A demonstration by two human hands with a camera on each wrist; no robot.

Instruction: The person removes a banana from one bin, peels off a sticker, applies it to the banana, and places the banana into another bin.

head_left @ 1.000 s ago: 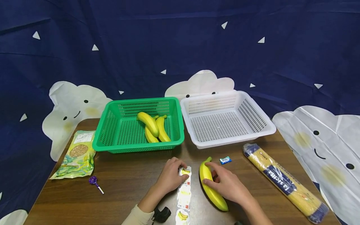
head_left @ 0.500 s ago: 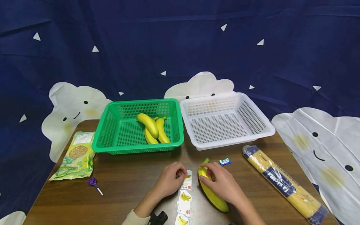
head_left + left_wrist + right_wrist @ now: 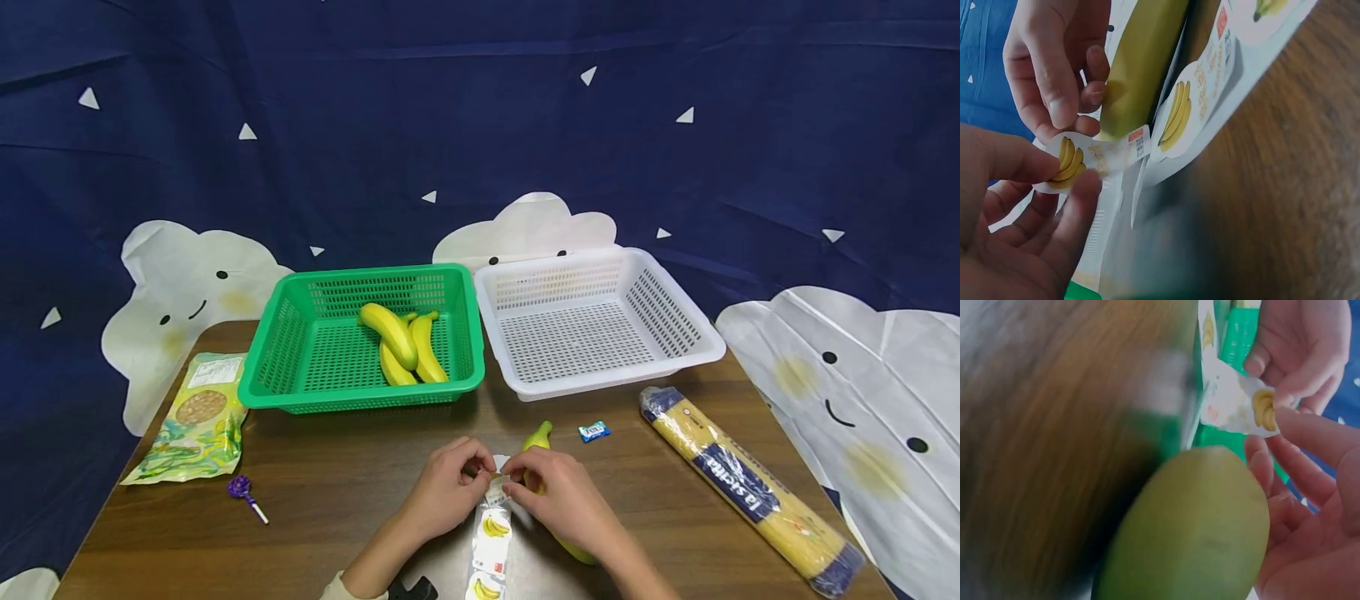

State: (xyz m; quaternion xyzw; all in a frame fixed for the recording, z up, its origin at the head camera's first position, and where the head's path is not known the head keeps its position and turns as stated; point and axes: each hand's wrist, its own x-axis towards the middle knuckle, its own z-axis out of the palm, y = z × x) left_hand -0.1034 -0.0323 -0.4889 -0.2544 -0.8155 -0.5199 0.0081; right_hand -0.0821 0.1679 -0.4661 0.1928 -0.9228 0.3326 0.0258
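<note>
Between my hands, a banana-printed sticker stands partly lifted off its backing strip. My left hand pinches the sticker's printed end between thumb and finger. From the other side my right hand pinches the same end, thumb against its edge, as the right wrist view shows. A yellow-green banana lies on the table under and beside my right hand, its middle hidden by that hand in the head view. More banana stickers run down the strip towards me.
A green basket with several bananas and a white basket stand behind. Left are a food bag and a purple lollipop. Right are a small blue candy and a noodle pack.
My right hand has let go of the banana and moved left to the sticker. My left hand has stayed near the strip's far end, where the sticker has been lifted.
</note>
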